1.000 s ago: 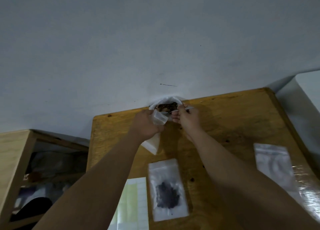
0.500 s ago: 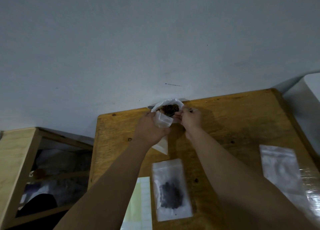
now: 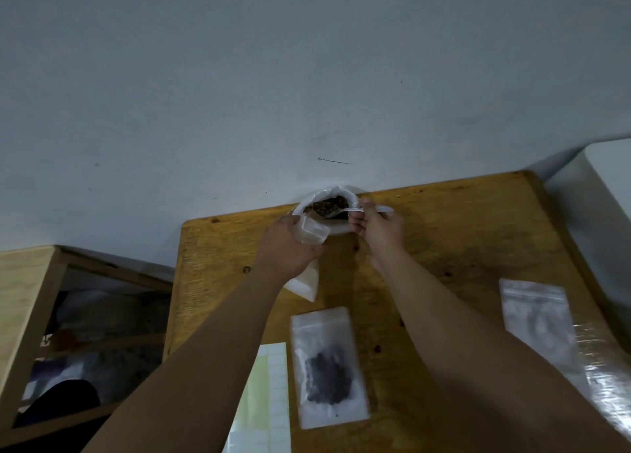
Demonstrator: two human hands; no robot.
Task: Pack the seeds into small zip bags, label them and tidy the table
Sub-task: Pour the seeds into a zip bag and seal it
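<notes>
Right hand (image 3: 377,229) pinches spoon (image 3: 351,209), bowl now showing among seeds (image 3: 327,202) in sack (image 3: 336,190), far desk (image 3: 478,241) edge — earlier hidden by fingers. Left hand (image 3: 288,251) grips small zip bag (image 3: 312,234), mouth open just beside sack. Scoop transfer likely next.

A yellow-brown wooden table (image 3: 478,247) with dark knots stands with its far edge against a grey wall. At that far edge sits an open white plastic bag (image 3: 339,229) of brown seeds (image 3: 327,204). Nearer lies a flat clear zip bag with a patch of dark seeds (image 3: 329,367), just left of it a pale yellow-and-white gridded label sheet (image 3: 266,401), and well to the right an empty clear zip bag (image 3: 537,323) beside shiny clear plastic wrap (image 3: 607,377).
</notes>
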